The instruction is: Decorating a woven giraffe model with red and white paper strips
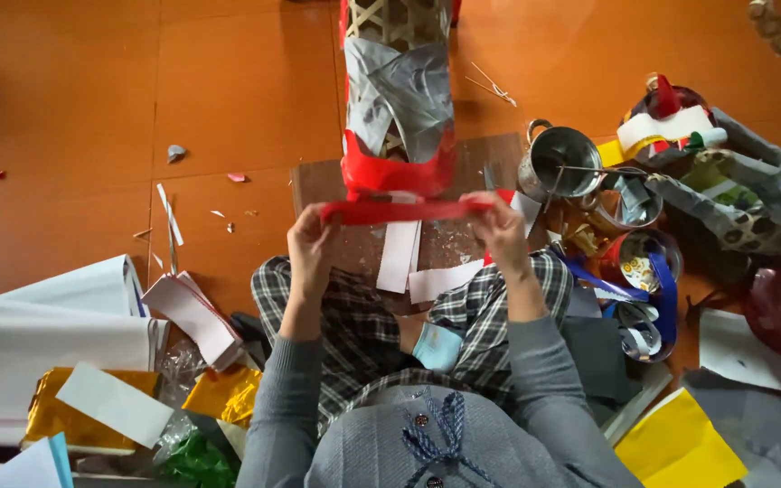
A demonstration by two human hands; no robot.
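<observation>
My left hand [311, 242] and my right hand [500, 228] each pinch one end of a red paper strip [406, 210], stretched level between them. Just beyond the strip lies a woven bamboo frame [397, 95], partly covered with silver foil and with a red band round its near end. The frame rests on a brown board [485, 163]. White paper strips [399, 256] lie on the board under my hands. My knees in checked trousers show below.
A metal pot [560, 163] and bowls with scraps [642, 258] stand right of the board. White sheets [42, 334], gold foil [70, 417] and green foil lie at left, a yellow sheet [678, 445] at lower right. Scraps dot the orange tile floor [92, 108].
</observation>
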